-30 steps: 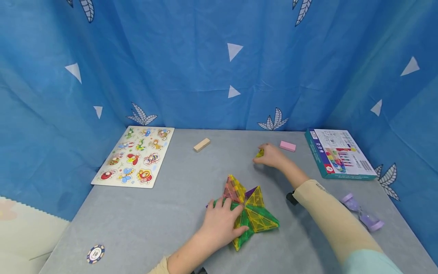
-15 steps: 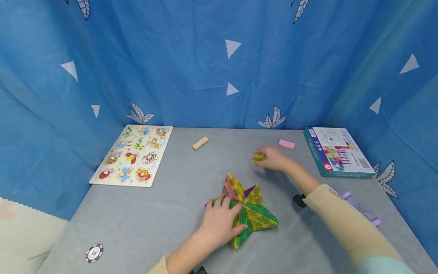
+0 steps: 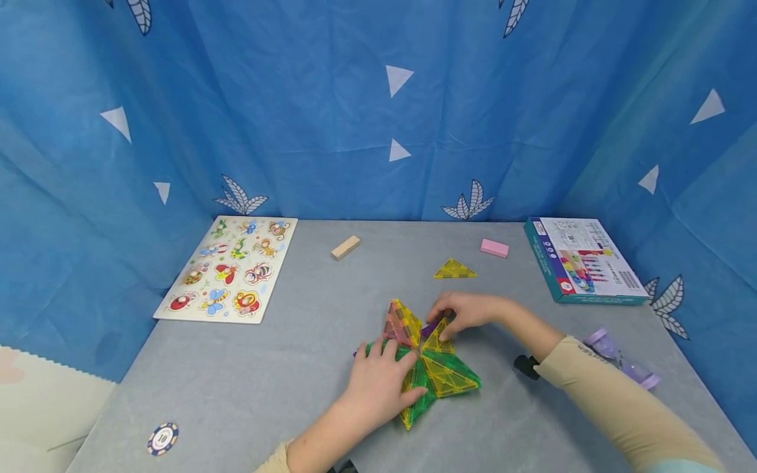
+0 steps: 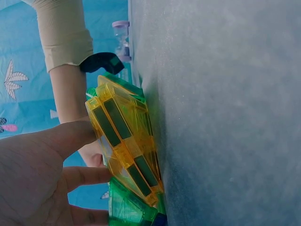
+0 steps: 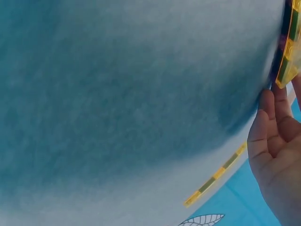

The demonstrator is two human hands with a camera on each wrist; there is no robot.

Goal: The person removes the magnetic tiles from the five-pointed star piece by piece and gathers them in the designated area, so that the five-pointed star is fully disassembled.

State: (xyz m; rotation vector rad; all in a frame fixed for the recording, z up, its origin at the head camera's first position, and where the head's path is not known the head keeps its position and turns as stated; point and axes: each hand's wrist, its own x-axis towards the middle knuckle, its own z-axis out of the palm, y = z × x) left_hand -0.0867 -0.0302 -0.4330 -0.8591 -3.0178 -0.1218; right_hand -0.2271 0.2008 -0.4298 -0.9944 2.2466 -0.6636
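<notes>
A star-shaped build of magnetic tiles [image 3: 446, 378], in green, yellow, red and purple, lies on the grey table. My left hand [image 3: 381, 384] rests over its left side with fingers spread, and the left wrist view shows thumb and fingers touching the yellow and green tiles [image 4: 124, 136]. My right hand [image 3: 470, 310] pinches the star's upper right point, a yellow tile [image 3: 439, 338] backed by purple, between thumb and fingers. In the right wrist view its fingertips [image 5: 266, 101] reach the tile's tip. Behind that hand a loose yellow triangular tile [image 3: 455, 269] lies flat.
A pink block [image 3: 494, 247] and a wooden block [image 3: 345, 247] lie toward the back. An insect puzzle board [image 3: 230, 269] is at left, a boxed set [image 3: 585, 263] at right. A purple sand timer [image 3: 623, 361] lies near the right forearm, a poker chip [image 3: 162, 438] at front left.
My right hand let go of the loose yellow tile at the back, leaving it flat on the table. It came forward to the star's upper right point. The left hand stayed in place.
</notes>
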